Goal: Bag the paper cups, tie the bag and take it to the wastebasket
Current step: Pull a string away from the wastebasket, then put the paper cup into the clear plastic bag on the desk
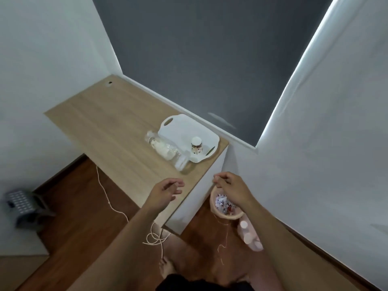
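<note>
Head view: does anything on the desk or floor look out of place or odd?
Yes. One paper cup sits upside down on the white tray, unbagged. A clear bag lies crumpled on the desk beside the tray. A loose cord trails across the floor.

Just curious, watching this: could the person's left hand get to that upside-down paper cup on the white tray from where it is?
Probably yes. The left hand hovers open over the desk's near edge, and the bare desk lies between it and the paper cup on the tray; only the clear bag lies alongside.

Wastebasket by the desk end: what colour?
Pale pink wastebasket, seen in the head view, under the right hand.
</note>
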The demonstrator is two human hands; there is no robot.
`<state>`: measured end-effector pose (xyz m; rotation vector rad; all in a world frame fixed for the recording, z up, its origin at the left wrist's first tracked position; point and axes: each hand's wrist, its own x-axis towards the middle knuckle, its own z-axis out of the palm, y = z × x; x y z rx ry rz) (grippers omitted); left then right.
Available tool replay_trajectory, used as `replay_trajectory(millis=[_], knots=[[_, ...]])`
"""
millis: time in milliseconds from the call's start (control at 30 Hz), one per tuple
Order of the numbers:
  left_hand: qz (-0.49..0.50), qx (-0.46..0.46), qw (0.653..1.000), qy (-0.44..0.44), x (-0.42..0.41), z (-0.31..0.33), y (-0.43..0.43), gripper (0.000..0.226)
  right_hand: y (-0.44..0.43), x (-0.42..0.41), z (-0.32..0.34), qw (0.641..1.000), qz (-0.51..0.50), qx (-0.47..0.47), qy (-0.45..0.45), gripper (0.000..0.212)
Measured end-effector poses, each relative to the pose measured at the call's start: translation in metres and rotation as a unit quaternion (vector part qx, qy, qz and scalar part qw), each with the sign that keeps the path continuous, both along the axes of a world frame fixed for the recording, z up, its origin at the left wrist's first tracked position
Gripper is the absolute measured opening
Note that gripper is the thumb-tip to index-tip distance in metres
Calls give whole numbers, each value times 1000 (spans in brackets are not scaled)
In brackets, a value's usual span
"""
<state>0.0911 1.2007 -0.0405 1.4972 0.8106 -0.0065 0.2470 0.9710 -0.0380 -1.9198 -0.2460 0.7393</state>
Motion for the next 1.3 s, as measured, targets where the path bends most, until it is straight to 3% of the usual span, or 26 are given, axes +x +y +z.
replay_trajectory(millis=[200, 533, 633, 800, 900, 1000, 1300], knots=[[19, -3, 1000, -2, -30, -8, 96, 21, 78, -23, -3, 1000, -22, 0, 9, 21], [14, -6, 1000, 6, -28, -17, 197, 21, 165, -22, -31, 996, -62, -41, 47, 16], [14, -5, 1000, 3, -13, -18, 212, 21, 180, -3, -36, 995, -57, -67, 49, 22], [25, -18, 999, 8, 13, -14, 230, 21, 203, 28, -47, 985, -39, -161, 42, 14], [26, -24, 999, 3, 32, -14, 237, 22, 215, 48, -51, 978, -35, -203, 41, 30], [20, -26, 999, 14, 48, -16, 234, 23, 221, 61, -59, 976, -30, -211, 49, 43], [-35, -36, 998, 29, 108, -18, 231, 22, 230, 83, -75, 974, -65, -191, 106, 41]])
